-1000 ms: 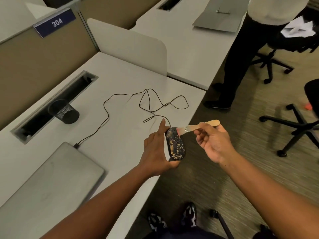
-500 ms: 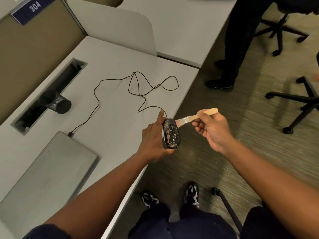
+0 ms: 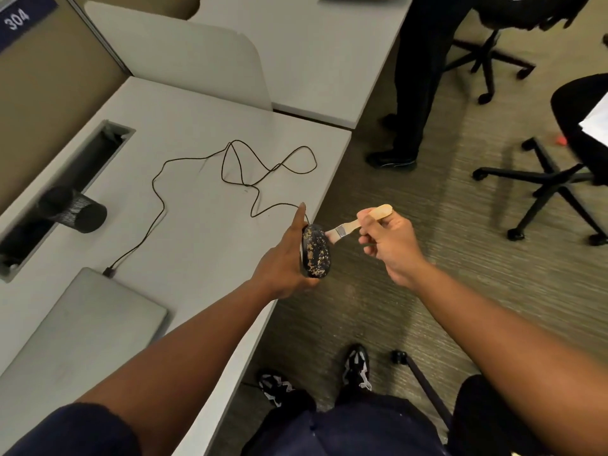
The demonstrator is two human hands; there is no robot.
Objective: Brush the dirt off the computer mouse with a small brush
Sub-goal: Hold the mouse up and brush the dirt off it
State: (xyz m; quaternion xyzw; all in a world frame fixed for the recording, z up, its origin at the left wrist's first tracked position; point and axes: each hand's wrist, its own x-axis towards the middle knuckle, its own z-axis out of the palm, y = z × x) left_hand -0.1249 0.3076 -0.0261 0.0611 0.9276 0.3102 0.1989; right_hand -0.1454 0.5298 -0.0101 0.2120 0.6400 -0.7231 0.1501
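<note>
Blue plaque (image 3: 19, 19) read "304" far left, left hand (image 3: 284, 258) gripped rounded black mouse (image 3: 316, 251), tan-speckled, beyond smooth white desk (image 3: 204, 218) edge, right hand (image 3: 388, 241) pinched wooden flat-handled brush (image 3: 358, 223), pale bristles touching mouse

**What the desk carries**

We see a pale grey desk (image 3: 204, 245). On it lie a closed grey laptop (image 3: 82, 327) at near left, a black mesh cup (image 3: 77, 210) on its side at far left, and a looping thin black cable (image 3: 197, 159) across the middle.

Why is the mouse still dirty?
Dirty: tan specks cover the computer mouse; the small brush only touches its far end.
</note>
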